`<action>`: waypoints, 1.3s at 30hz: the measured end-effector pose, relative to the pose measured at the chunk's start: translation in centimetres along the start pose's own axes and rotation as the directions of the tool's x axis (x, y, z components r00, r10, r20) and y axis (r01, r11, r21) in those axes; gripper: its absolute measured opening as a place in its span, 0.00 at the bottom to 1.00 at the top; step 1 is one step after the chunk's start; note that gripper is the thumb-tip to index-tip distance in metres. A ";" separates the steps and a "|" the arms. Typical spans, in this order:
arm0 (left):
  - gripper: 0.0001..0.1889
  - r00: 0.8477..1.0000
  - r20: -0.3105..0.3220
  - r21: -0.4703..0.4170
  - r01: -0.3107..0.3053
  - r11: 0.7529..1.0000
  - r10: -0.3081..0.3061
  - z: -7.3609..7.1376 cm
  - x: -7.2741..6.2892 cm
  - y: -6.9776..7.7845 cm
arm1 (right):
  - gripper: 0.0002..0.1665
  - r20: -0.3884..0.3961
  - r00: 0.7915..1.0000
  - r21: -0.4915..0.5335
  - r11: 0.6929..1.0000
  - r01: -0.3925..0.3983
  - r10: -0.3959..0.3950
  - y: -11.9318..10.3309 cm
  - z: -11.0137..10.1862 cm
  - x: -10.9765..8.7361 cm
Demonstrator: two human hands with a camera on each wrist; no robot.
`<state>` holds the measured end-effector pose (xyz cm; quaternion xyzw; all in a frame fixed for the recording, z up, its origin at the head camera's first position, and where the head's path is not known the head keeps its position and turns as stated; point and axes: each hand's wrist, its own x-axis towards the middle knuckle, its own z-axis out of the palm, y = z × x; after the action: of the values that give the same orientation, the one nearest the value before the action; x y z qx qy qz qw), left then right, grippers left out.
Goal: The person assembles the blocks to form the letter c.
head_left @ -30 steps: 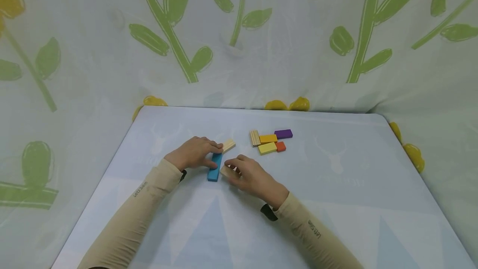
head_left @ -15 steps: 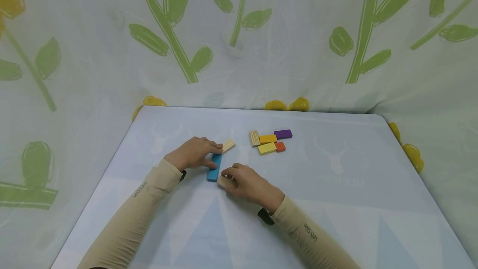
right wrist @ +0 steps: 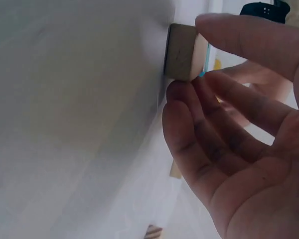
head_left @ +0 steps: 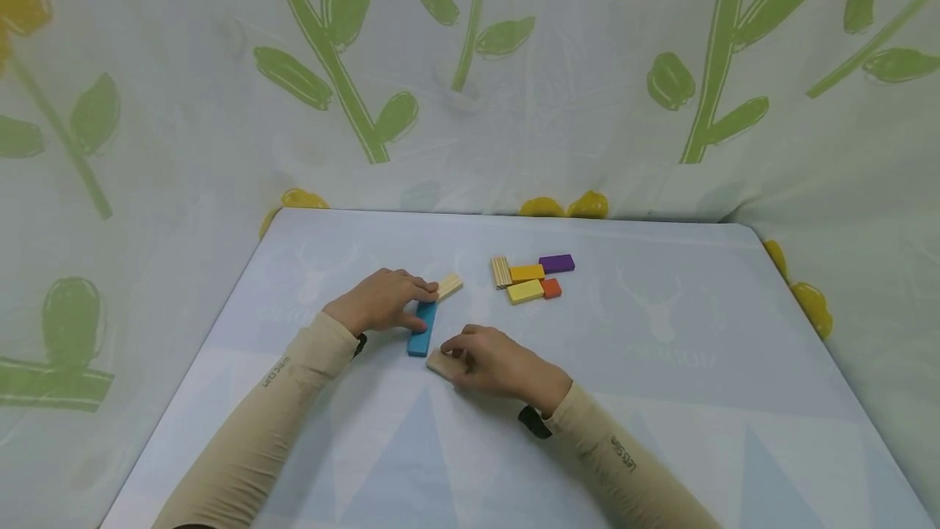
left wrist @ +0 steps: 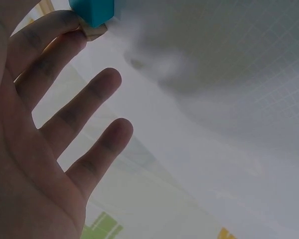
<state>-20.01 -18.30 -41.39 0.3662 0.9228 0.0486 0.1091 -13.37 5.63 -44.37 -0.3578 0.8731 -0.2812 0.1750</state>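
Note:
My left hand (head_left: 382, 301) holds a blue block (head_left: 419, 343) on the table, its thumb on the block and its fingertips at the far end. In the left wrist view its ring and little fingers stand spread, away from the blue block (left wrist: 93, 11). A plain wooden block (head_left: 450, 286) lies at that far end, slanting off to the right, beside the fingertips. My right hand (head_left: 499, 362) pinches another plain wooden block (head_left: 443, 364) between thumb and fingers, close to the blue block's near end. The right wrist view shows this wooden block (right wrist: 179, 52) end-on at the fingertips.
On the white table (head_left: 661, 431), beyond my right hand, lie a striped wooden piece (head_left: 501, 272), an orange block (head_left: 527, 273), a yellow block (head_left: 525, 292), a red block (head_left: 552, 289) and a purple block (head_left: 556, 264). A flower-patterned sheet (head_left: 558, 104) hangs behind the table.
My right hand has drawn the pinched wooden block toward me, from the blue block's right side to near its close end. The left hand and the blue block have stayed put.

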 end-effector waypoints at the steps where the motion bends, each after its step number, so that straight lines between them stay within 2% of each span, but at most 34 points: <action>1: 0.32 1.000 -0.002 0.000 -0.001 1.000 0.001 0.0 0.0 0.0 | 0.22 0.012 1.000 0.011 1.000 0.004 -0.004 0.0 0.0 -0.1; 9: 0.32 1.000 -0.007 -0.002 -0.001 1.000 0.001 0.1 0.0 -0.1 | 0.26 0.067 0.998 0.041 0.999 0.016 -0.018 -0.1 0.2 -0.3; 15: 0.32 1.000 0.000 -0.001 0.003 1.000 -0.003 0.0 0.0 0.0 | 0.26 0.067 0.997 0.012 0.999 0.039 -0.039 -0.7 0.6 -0.2; 26: 0.32 1.000 0.014 0.005 0.006 1.000 -0.006 -0.1 0.0 0.0 | 0.27 0.077 0.996 -0.005 0.999 0.032 -0.032 -1.2 1.0 0.4; 39: 0.31 1.000 0.015 -0.026 0.009 1.000 -0.009 -0.1 0.0 0.1 | 0.26 0.066 0.995 -0.033 0.997 0.075 -0.073 -1.0 1.0 0.8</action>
<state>-19.99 -18.28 -41.25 0.3611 0.9228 0.0575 0.1211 -12.88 4.15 -44.61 -0.4019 0.8579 -0.2601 0.1865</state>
